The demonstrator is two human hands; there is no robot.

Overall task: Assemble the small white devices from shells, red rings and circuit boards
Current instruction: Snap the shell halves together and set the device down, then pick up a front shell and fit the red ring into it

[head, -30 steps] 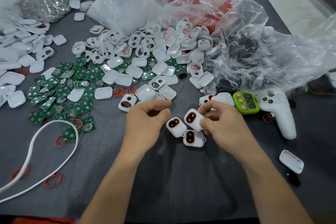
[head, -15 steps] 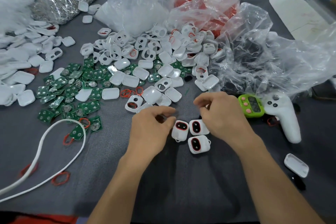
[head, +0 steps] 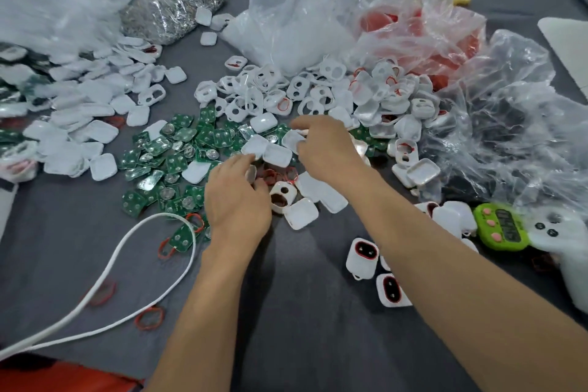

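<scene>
Shell pile (head: 318, 95): far middle; both hands now reach into it.
Circuit boards (head: 178, 153): left of the hands.
Right hand (head: 324, 149): moved forward, fingertips on a white shell (head: 291, 141); grasp unclear.
Left hand (head: 237, 197): fingers bent over red rings (head: 270, 177); grasp unclear.
Finished devices (head: 362, 257): left behind beside the right forearm.

Circuit boards (head: 178, 162) lie centre-left on the tabletop (head: 302, 328), shells (head: 318, 95) heaped behind them mid-frame, plastic bags (head: 296, 9) across the top, assembled devices (head: 362, 256) lower right.

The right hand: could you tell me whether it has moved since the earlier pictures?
Yes. The right hand has moved away from the green timer, forward and left, to the shell pile.
</scene>
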